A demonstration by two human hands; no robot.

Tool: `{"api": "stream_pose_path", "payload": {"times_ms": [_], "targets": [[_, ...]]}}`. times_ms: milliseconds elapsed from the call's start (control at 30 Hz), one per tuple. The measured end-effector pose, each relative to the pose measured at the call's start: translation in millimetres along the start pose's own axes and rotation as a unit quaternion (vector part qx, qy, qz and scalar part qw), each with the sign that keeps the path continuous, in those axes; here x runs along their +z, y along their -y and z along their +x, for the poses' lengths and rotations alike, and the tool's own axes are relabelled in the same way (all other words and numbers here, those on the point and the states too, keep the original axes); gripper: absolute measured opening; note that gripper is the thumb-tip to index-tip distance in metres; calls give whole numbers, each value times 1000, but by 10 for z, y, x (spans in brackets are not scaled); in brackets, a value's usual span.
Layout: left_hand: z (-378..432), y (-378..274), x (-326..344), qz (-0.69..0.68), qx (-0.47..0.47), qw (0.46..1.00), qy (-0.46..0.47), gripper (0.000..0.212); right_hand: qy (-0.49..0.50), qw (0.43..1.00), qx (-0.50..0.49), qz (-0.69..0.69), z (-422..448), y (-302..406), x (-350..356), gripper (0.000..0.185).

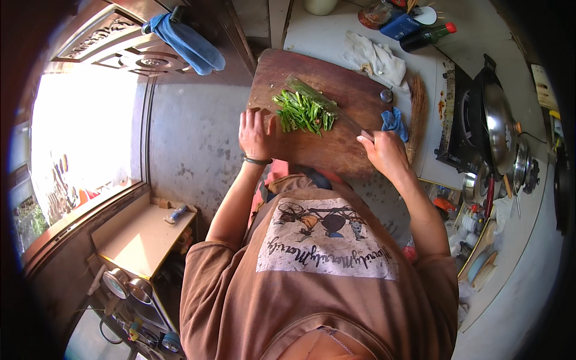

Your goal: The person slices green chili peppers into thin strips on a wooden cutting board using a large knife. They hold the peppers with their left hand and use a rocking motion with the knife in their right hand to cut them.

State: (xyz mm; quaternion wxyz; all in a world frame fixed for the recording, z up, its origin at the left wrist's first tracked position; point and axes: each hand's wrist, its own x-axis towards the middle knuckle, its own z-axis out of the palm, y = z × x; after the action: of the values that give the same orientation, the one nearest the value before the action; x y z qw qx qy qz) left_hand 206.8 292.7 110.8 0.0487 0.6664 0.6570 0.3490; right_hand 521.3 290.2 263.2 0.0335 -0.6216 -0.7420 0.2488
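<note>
A wooden cutting board (pixel 315 150) lies before me, with a pile of sliced green peppers (pixel 297 114) near its middle. My right hand (pixel 388 150) grips the handle of a kitchen knife (pixel 315 94). Its broad blade slants up and left across the far right side of the pile, covering some of the slices. At the board's left edge rests my left hand (pixel 256 134), just left of the peppers. No object shows in it, and its thumb stands apart from the fingers.
On the right, a wok (pixel 497 117) sits on a black stove (pixel 454 112). A straw brush (pixel 416 112), a blue cloth (pixel 394 124) and a white cloth (pixel 375 58) lie beyond the board. A dark bottle (pixel 423 38) stands farther back. A blue towel (pixel 186 42) hangs at upper left.
</note>
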Motion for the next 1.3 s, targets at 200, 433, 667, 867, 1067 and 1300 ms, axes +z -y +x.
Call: {"api": "stream_pose_path", "payload": {"times_ms": [200, 433, 667, 867, 1067, 1300], "targets": [[264, -361, -924, -5, 124, 986, -113, 50, -6, 984, -121, -132, 280, -51, -170, 22], [894, -433, -699, 139, 267, 912, 279, 51, 19, 960, -192, -201, 542, 228, -52, 15], [967, -312, -275, 149, 317, 878, 327, 46, 28, 967, -184, -177, 635, -94, 287, 16], [934, -254, -86, 150, 290, 868, 375, 43, 73, 975, -168, -124, 731, -217, 353, 16], [853, -209, -10, 166, 305, 843, 410, 17, 42, 977, -179, -112, 754, -291, 471, 14], [771, -297, -72, 161, 318, 855, 376, 11, 10, 973, -196, -124, 639, -358, 576, 10]]}}
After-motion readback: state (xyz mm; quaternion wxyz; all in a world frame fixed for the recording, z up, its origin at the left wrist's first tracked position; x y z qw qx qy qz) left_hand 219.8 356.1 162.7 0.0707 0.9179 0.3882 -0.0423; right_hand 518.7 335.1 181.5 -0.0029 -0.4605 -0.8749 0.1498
